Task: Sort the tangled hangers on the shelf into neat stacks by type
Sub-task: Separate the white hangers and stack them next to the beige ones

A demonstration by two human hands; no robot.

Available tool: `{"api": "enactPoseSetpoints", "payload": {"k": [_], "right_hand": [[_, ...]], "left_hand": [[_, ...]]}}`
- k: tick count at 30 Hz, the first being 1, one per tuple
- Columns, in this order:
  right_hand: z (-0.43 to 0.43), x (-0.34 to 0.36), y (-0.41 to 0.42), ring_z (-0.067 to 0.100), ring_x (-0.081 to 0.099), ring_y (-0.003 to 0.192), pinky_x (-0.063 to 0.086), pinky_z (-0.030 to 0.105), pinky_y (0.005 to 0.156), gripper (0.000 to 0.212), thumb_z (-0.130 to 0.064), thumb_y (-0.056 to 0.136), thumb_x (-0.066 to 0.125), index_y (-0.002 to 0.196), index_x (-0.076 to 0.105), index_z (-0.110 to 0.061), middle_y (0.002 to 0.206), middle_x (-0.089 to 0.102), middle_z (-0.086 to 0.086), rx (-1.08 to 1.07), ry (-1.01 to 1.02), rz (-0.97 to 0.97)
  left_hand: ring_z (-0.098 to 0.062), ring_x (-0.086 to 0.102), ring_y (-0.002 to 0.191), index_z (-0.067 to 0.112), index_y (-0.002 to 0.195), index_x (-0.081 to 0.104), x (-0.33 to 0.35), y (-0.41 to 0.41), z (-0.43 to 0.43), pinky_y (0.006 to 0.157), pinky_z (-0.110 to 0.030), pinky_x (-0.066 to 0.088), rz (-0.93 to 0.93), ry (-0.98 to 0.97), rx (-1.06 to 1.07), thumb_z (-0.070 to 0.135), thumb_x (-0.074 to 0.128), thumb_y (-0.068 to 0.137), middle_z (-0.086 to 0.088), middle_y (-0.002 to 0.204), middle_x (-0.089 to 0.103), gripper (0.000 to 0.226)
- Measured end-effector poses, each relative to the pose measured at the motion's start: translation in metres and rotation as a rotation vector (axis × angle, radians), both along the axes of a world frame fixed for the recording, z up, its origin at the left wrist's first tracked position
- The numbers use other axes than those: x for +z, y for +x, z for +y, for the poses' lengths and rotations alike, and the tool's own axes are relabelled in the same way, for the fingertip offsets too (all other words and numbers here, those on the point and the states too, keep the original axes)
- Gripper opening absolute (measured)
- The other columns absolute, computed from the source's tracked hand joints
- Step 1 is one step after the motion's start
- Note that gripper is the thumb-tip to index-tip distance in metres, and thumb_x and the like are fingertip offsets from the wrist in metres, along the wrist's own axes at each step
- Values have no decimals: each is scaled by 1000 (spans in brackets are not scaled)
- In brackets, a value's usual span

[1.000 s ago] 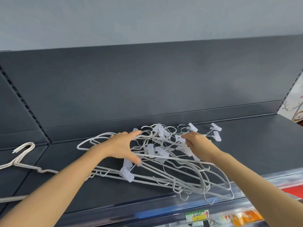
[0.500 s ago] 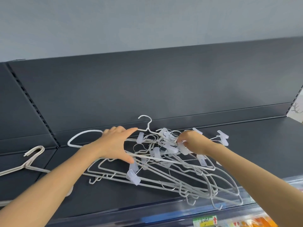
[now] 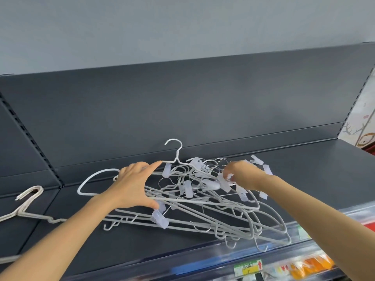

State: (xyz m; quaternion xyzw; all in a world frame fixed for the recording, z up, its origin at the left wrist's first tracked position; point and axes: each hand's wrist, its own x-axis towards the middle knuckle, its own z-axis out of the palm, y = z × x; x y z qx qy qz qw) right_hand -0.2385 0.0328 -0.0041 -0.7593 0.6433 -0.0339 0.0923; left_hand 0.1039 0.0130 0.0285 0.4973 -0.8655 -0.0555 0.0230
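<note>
A tangled pile of white hangers (image 3: pixel 213 216) lies on the dark shelf (image 3: pixel 304 189); some are plain, others carry translucent clips. My left hand (image 3: pixel 134 185) spans the pile's left side, index finger stretched along the bar of a plain white hanger (image 3: pixel 176 157) whose hook stands up, thumb down by a clip (image 3: pixel 160 219). My right hand (image 3: pixel 241 175) pinches a clip hanger (image 3: pixel 223 182) at the back right of the pile. A small stack of plain hangers (image 3: pixel 26 201) lies on the shelf to the far left.
The shelf's back panel (image 3: pixel 182 102) rises behind the pile. A clear price rail (image 3: pixel 263 258) with labels runs along the front edge, and packaged goods (image 3: pixel 308 266) show below it. A patterned wall (image 3: pixel 361 122) stands at the right.
The plain hanger under my left index finger has risen, and its hook now stands above the pile. My right hand has closed on a clip at the back right.
</note>
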Motion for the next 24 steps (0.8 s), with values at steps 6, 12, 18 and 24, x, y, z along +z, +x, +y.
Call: {"api": "enactPoseSetpoints", "payload": {"k": [6,12,18,24], "right_hand": [[-2,8,-3,26,55,77,40,31,63,34,10,82,41,90,67,-10,87,65,5,-116,-243,-185],[-12,-2,-9,30,62,79,46,34,63,24,0,89,49,92,69,-12,87,70,6,-229,-294,-223],[-22,-9,1,31,47,62,25,25,42,40,9,74,46,51,35,-22,55,43,0,-275,-213,-40],[-28,-23,-5,31,54,68,40,28,53,21,11,74,45,75,56,-8,72,59,8,-348,-126,37]], "left_hand": [[-14,25,131,44,147,3,-1,5,-3,110,-36,18,5,14,12,71,72,52,9,142,28,121],[-14,24,131,48,145,6,6,20,-2,110,-35,19,91,49,60,61,78,54,11,141,28,117],[-15,26,131,55,141,7,8,46,4,110,-36,25,106,141,99,59,78,51,15,142,28,115],[-12,24,129,53,143,8,10,60,13,109,-35,25,160,142,118,53,82,55,17,143,26,114]]}}
